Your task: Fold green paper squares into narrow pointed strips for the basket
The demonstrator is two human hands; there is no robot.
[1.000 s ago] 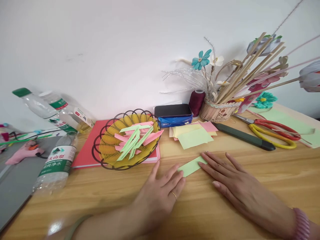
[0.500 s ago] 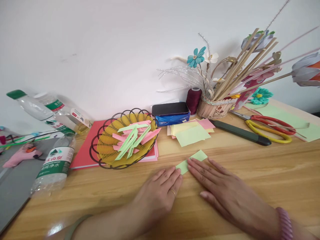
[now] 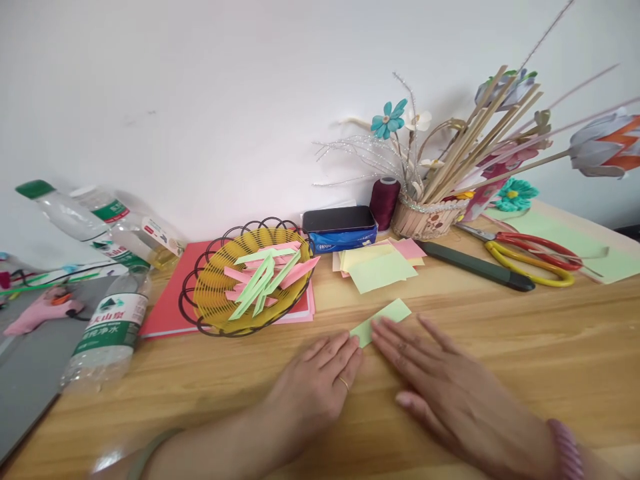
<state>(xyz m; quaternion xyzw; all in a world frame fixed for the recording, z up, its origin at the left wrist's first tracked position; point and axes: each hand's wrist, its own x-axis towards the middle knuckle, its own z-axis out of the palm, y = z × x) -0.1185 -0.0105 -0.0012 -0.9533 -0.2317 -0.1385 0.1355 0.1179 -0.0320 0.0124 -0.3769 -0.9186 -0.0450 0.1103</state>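
A narrow strip of light green paper (image 3: 393,312), which looks folded, lies flat and slanting on the wooden table. The fingertips of my left hand (image 3: 317,373) rest on its lower left end, with the fingers stretched out side by side. Across its lower right edge lie the fingers of my right hand (image 3: 445,387), flat and spread, with the thumb apart on the table. Part of the strip is hidden under my fingertips. Just beyond it sits a stack of paper sheets (image 3: 383,273) in green, yellow and pink.
A yellow woven basket (image 3: 205,293) holds folded pink and green papers (image 3: 267,283). Plastic bottles (image 3: 113,327) lie at left. Behind are a phone (image 3: 340,217) on a blue pack and a purple thread spool (image 3: 384,203). A utility knife (image 3: 475,265) and scissors (image 3: 533,253) lie at right.
My right hand has slid slightly down and left along the green strip, so more of its upper part shows. My left hand stays at its end. The view has shifted slightly.
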